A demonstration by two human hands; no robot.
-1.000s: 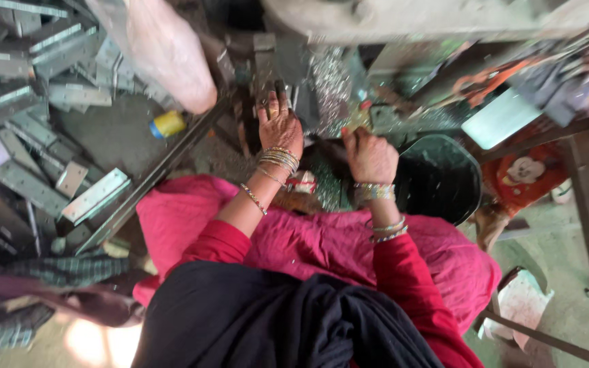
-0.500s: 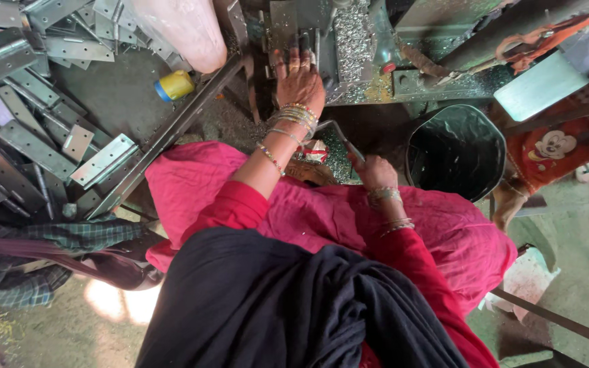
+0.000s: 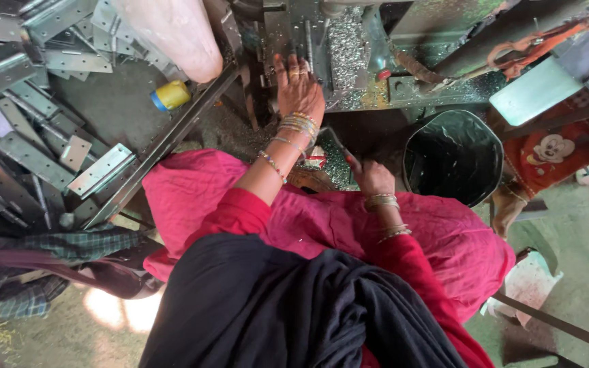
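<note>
On the machine bed (image 3: 349, 88), strewn with metal shavings, the left hand (image 3: 299, 85) is laid flat, fingers spread, nothing grasped. Nearer the lap, a flat metal strip (image 3: 335, 142) is pinched in the closed right hand (image 3: 373, 178), beside the black bucket (image 3: 452, 158).

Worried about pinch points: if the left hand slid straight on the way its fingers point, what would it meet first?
The left hand lies flat, fingers pointing up-frame; first comes the grey metal machine bed strewn with shavings, probably its upright parts, though depth is unclear.
</note>
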